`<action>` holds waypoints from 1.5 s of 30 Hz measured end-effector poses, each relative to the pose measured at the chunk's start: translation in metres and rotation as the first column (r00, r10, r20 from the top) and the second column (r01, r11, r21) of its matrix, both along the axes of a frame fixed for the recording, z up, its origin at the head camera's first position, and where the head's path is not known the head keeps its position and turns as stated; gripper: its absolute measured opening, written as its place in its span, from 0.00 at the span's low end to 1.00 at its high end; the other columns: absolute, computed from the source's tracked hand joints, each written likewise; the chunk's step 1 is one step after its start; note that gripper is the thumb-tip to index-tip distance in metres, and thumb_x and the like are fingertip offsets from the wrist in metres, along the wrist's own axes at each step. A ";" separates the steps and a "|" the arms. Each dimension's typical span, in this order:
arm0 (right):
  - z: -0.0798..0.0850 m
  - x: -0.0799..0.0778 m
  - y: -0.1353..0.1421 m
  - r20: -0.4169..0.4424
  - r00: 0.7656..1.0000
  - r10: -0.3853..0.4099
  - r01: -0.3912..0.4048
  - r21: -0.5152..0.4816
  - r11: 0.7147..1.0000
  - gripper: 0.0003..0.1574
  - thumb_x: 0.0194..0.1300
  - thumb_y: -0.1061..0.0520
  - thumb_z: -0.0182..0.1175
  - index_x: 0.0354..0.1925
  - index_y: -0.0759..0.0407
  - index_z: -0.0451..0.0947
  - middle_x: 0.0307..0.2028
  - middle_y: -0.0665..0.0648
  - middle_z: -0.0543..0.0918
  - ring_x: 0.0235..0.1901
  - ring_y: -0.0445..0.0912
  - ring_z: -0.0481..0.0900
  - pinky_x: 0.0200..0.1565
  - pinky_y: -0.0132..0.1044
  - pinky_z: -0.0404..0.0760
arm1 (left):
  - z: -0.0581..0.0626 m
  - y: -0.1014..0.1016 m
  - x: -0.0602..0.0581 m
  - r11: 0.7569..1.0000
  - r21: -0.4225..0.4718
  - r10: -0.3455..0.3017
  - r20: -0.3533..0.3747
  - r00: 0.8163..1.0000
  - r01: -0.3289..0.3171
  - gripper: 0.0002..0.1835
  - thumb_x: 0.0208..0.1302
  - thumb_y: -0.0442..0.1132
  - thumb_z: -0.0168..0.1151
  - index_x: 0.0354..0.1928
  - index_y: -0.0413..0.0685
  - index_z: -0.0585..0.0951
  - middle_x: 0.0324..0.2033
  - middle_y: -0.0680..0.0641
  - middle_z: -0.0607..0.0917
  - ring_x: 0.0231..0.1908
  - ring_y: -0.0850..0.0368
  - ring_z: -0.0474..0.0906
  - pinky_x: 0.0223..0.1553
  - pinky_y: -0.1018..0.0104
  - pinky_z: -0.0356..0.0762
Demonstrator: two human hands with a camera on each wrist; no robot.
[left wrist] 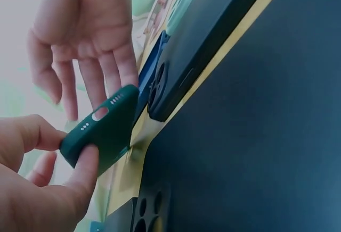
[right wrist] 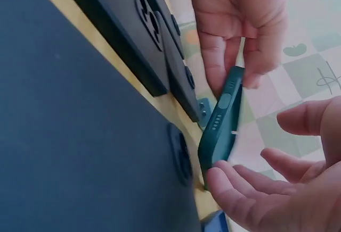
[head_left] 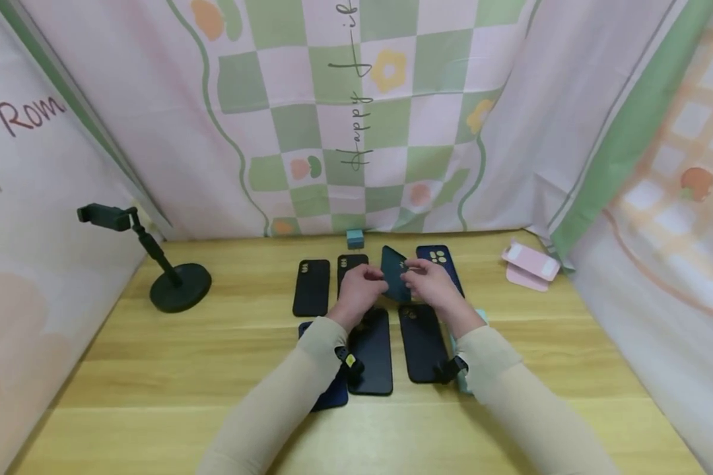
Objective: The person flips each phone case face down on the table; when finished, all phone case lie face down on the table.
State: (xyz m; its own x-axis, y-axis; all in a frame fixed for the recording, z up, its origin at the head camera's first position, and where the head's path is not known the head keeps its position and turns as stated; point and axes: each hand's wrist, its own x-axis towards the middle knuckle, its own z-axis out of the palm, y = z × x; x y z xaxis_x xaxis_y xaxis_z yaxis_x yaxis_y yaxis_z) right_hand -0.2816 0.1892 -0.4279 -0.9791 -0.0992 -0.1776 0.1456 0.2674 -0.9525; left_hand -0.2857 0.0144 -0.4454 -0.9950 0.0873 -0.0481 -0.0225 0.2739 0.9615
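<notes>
A dark green phone case (head_left: 395,269) is tilted up off the table between the two hands. My left hand (head_left: 359,290) pinches one corner of it between thumb and fingers; the left wrist view shows the case's edge (left wrist: 100,114) with a port cut-out and small holes. My right hand (head_left: 434,285) is at the other end. In the right wrist view its fingertips (right wrist: 217,181) touch the case's lower corner, while the thumb stands apart from it. Below the hands lie a large dark case (head_left: 373,359) and a black case (head_left: 423,346). My left forearm partly hides a dark blue case (head_left: 333,396).
Two black cases, one left (head_left: 311,289) and one behind the left hand (head_left: 350,262), lie at the back. A blue case (head_left: 442,257) lies behind the right hand. A teal thing (head_left: 465,384), black phone stand (head_left: 179,287), pink stand (head_left: 530,264) and small blue box (head_left: 354,239) are around.
</notes>
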 end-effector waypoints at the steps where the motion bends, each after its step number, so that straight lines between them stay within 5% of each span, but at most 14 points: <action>1: -0.001 0.000 -0.001 0.004 1.000 0.002 -0.002 0.004 1.000 0.31 0.74 0.56 0.51 0.71 0.62 0.61 0.64 0.66 0.71 0.58 0.59 0.74 0.54 0.52 0.76 | 0.000 0.001 0.002 1.000 -0.003 0.000 -0.011 1.000 0.000 0.13 0.58 0.34 0.65 0.45 0.42 0.83 0.40 0.49 0.82 0.35 0.54 0.77 0.32 0.64 0.76; 10: -0.001 -0.001 -0.006 -0.056 0.998 -0.043 0.043 0.007 0.999 0.28 0.74 0.49 0.54 0.64 0.64 0.69 0.52 0.65 0.79 0.42 0.50 0.80 0.42 0.43 0.81 | 0.009 0.022 0.019 0.996 -0.053 -0.086 -0.156 0.984 0.078 0.04 0.57 0.37 0.69 0.33 0.51 0.82 0.32 0.56 0.83 0.33 0.61 0.78 0.34 0.66 0.77; 15: -0.004 -0.002 -0.009 -0.064 0.990 -0.126 0.127 0.009 0.992 0.28 0.73 0.52 0.54 0.64 0.68 0.69 0.59 0.66 0.74 0.52 0.53 0.74 0.51 0.45 0.76 | 0.010 0.023 0.022 0.987 -0.131 -0.123 -0.206 0.971 0.097 0.03 0.59 0.35 0.66 0.34 0.50 0.82 0.31 0.56 0.83 0.33 0.61 0.77 0.35 0.67 0.77; 18: -0.005 -0.003 -0.008 -0.054 0.982 -0.181 0.180 -0.019 0.983 0.30 0.73 0.53 0.54 0.66 0.67 0.67 0.62 0.66 0.71 0.57 0.53 0.71 0.57 0.46 0.73 | 0.007 0.020 0.019 0.986 -0.147 -0.111 -0.192 0.975 0.083 0.03 0.61 0.36 0.65 0.36 0.50 0.82 0.32 0.57 0.82 0.33 0.61 0.77 0.35 0.67 0.76; 21: -0.004 -0.003 -0.008 -0.062 0.976 -0.210 0.207 -0.049 0.977 0.31 0.73 0.51 0.55 0.67 0.66 0.67 0.59 0.65 0.73 0.53 0.54 0.74 0.52 0.43 0.77 | 0.001 0.014 0.015 0.993 -0.096 -0.076 -0.149 0.986 0.062 0.03 0.62 0.36 0.64 0.37 0.49 0.83 0.33 0.55 0.82 0.32 0.59 0.77 0.33 0.65 0.77; 27: 0.002 -0.002 -0.007 -0.073 0.973 -0.218 0.207 -0.133 0.969 0.33 0.73 0.53 0.55 0.71 0.62 0.62 0.59 0.66 0.74 0.54 0.54 0.75 0.50 0.39 0.77 | -0.007 0.004 0.008 0.999 0.036 -0.013 -0.070 0.997 0.016 0.04 0.61 0.36 0.63 0.37 0.49 0.82 0.37 0.52 0.81 0.33 0.57 0.79 0.30 0.63 0.78; 32: 0.000 -0.003 -0.010 -0.085 0.975 -0.205 0.189 -0.165 0.968 0.32 0.73 0.55 0.55 0.72 0.58 0.62 0.57 0.68 0.76 0.51 0.56 0.77 0.47 0.39 0.79 | -0.005 -0.001 0.006 0.994 0.104 -0.026 -0.034 0.999 0.030 0.04 0.61 0.35 0.63 0.38 0.48 0.81 0.35 0.49 0.82 0.31 0.56 0.82 0.30 0.63 0.78; 45: -0.014 -0.008 -0.008 -0.095 0.978 -0.183 0.191 0.076 0.979 0.28 0.72 0.61 0.51 0.68 0.64 0.67 0.61 0.66 0.72 0.61 0.55 0.69 0.59 0.49 0.70 | -0.012 -0.001 -0.006 0.990 0.142 0.012 0.009 1.000 -0.013 0.13 0.59 0.30 0.61 0.48 0.40 0.81 0.40 0.46 0.82 0.31 0.55 0.81 0.32 0.63 0.81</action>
State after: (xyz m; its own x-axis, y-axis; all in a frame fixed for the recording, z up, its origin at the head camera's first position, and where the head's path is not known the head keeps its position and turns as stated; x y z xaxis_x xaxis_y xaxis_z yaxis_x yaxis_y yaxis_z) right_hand -0.2896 0.1812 -0.4414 -0.9909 0.0990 -0.0910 0.1185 0.3234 -0.9388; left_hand -0.2914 0.0130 -0.4573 -0.9957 0.0815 -0.0440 -0.0328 0.1340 0.9904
